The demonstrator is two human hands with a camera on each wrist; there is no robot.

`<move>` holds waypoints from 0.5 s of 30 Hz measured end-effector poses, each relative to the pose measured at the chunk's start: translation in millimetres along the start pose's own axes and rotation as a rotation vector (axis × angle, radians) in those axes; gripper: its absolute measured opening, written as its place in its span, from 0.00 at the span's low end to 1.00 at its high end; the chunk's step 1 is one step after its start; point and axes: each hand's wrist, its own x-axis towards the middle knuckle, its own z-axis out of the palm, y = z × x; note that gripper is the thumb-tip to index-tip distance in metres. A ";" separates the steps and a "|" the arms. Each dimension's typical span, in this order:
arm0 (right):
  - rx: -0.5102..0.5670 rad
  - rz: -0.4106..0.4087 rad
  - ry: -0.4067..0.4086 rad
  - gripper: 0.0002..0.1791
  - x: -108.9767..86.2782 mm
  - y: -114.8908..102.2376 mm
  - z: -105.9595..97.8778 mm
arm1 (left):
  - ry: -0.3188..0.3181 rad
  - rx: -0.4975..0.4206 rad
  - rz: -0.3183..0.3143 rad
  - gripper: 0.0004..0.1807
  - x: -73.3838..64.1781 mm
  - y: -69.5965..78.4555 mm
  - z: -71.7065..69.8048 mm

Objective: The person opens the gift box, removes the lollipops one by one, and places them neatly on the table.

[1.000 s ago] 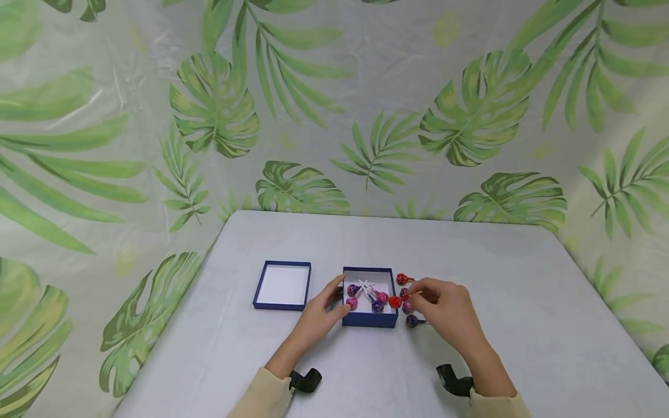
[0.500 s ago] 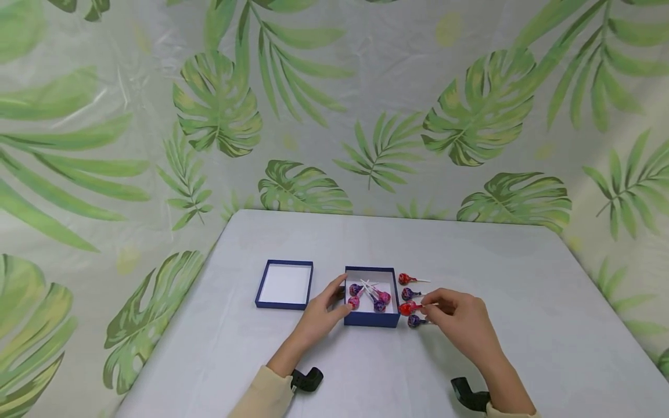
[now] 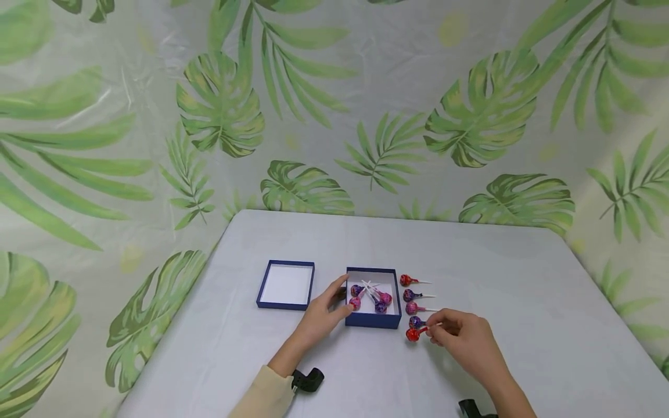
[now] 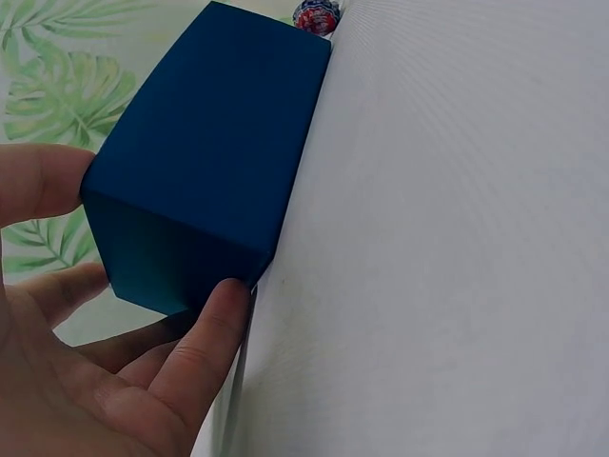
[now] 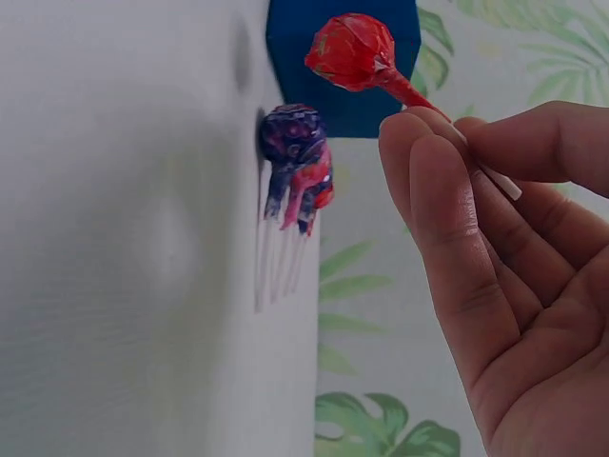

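Note:
My left hand (image 3: 321, 318) holds the left side of an open blue box (image 3: 372, 321), its fingers and thumb at the side's edges in the left wrist view. Several wrapped lollipops (image 3: 381, 306) lie inside with their white sticks crossed. Between thumb and fingers, my right hand (image 3: 465, 337) pinches the stick of a red lollipop (image 5: 352, 52), which is raised off the table in the right wrist view. Just behind it, right of the box, is a row of lollipops: a red one (image 3: 406, 280), a purple one (image 3: 409, 295), a pink one (image 3: 412, 308) and another purple one (image 3: 415, 322).
A shallow blue-rimmed lid (image 3: 286, 305) with a white inside lies to the left of the box. Everything stands on a white-covered table (image 3: 470, 249). Behind it hangs a leaf-patterned sheet (image 3: 387, 87).
My right hand has carried the red lollipop from the box's right edge toward me, past the row, to its near end. My left hand stays at the box.

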 end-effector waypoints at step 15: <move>-0.098 0.035 -0.072 0.04 5.2 30.1 4.7 | 0.001 0.008 0.011 0.37 -0.3 -1.4 0.4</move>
